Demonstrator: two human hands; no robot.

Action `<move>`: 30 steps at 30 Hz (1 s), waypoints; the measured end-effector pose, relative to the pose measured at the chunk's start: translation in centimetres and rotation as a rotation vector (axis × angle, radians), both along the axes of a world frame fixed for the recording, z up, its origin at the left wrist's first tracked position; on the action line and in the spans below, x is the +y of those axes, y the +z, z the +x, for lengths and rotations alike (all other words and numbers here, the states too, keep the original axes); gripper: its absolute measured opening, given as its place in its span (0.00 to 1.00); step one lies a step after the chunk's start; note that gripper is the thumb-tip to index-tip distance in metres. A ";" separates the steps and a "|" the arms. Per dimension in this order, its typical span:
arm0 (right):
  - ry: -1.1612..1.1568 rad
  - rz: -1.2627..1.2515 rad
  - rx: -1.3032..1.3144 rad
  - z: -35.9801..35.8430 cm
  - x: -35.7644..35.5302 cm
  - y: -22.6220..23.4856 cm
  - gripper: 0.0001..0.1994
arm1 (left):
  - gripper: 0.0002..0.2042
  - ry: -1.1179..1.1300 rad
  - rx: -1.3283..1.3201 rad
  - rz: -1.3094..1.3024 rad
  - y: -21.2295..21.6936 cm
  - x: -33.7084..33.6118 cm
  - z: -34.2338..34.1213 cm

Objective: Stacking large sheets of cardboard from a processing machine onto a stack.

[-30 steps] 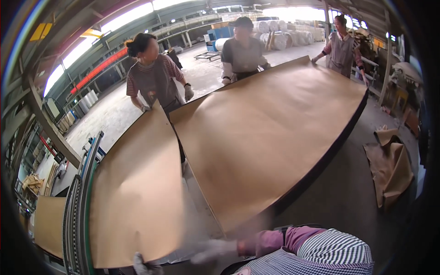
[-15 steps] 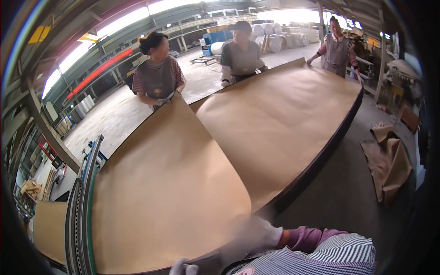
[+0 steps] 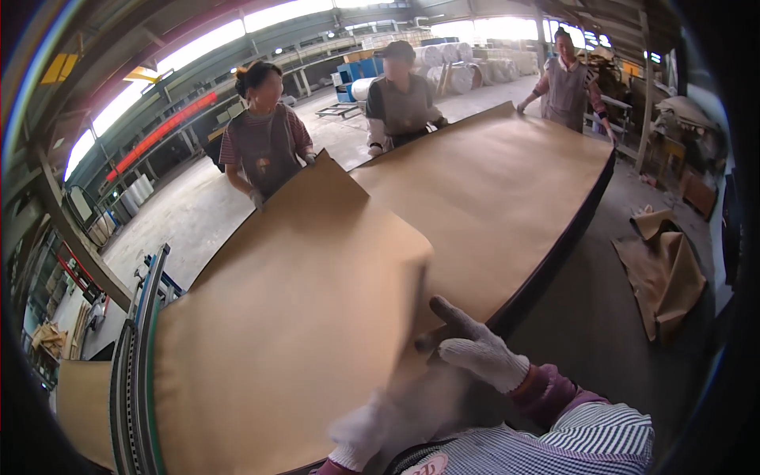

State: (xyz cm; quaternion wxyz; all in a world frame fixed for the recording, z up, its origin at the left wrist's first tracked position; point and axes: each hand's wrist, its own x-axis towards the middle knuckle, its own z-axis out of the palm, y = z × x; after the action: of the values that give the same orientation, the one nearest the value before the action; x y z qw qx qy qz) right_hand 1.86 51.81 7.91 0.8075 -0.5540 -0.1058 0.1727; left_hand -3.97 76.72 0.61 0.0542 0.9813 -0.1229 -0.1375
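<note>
A large tan sheet [image 3: 277,340], maybe leather or coated fabric, lies over another tan sheet [image 3: 491,206] with a dark edge. The upper sheet's right edge is raised and blurred. Beside that edge, my right hand [image 3: 483,354], in a white knit glove, has its fingers spread and appears to hold nothing. My left hand [image 3: 358,435], gloved too, is low at the near edge of the upper sheet; motion smears its fingers, so its grip is unclear. Across from me, a co-worker in striped sleeves [image 3: 265,150] holds the far edge of the upper sheet with both hands.
Two more people, one at the far middle [image 3: 404,107] and one at the far right [image 3: 566,87], stand by the lower sheet. A metal rail [image 3: 141,356] runs along the left. A crumpled brown sheet [image 3: 665,273] lies on the floor at right. White rolls [image 3: 451,75] stand behind.
The upper sheet's far corner and right edge have lifted and folded up. My right hand has moved up and right with fingers spread; my left hand has come further into view.
</note>
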 end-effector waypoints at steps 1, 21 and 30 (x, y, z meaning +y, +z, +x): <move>-0.007 0.071 -0.015 0.6 -0.1 -2.2 0.41 | 0.15 0.072 -0.059 -0.532 -2.2 -0.1 0.5; -0.465 -0.494 -0.100 7.7 -9.5 -10.8 0.09 | 0.31 1.225 -0.006 -2.094 -6.8 4.6 -7.7; -0.661 -0.128 0.104 7.9 -14.9 -11.7 0.12 | 0.10 1.084 -0.078 -2.087 -18.3 12.1 -6.1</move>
State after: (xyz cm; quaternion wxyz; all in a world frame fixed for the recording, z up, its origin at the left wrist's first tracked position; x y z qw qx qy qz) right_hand 9.76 36.89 -3.76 0.7877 -0.5984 0.1316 -0.0640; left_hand -10.11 88.87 -17.68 0.8792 0.3891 0.2558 0.1008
